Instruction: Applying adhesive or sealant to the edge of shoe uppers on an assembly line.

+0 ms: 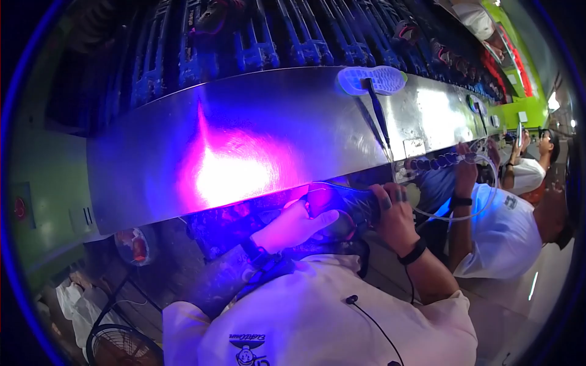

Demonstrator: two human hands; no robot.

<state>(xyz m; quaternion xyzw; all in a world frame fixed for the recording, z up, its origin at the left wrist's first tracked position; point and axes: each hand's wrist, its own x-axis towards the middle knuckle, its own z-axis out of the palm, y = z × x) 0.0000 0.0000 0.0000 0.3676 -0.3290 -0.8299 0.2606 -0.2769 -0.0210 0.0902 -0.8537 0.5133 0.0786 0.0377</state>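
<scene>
Dark shoe-like piece [343,227]: just below the steel bench's near edge, between both hands; outline murky under coloured light.
Left hand [292,227]: beside piece's left part, thumb spread across toward it; can't tell if fingers grip.
Right hand [395,216]: fingers curled, looks clamped on piece's right end.
Hand spacing: apart, piece between.
Good handling: judged best with right grip firm, left thumb steadying the rounded part, worked side tilted to the light.
Bench [140,146] edge: runs slantwise just ahead of both hands; likely knock point if piece lifts forward.
Room: widest leftward over the steel, though glare hides detail there.
Right side: tighter; clear tube [455,218] and co-worker [503,229] near.
Far edge: pale sole [392,81] with black-handled brush [378,116] across it, well apart from hands.
</scene>
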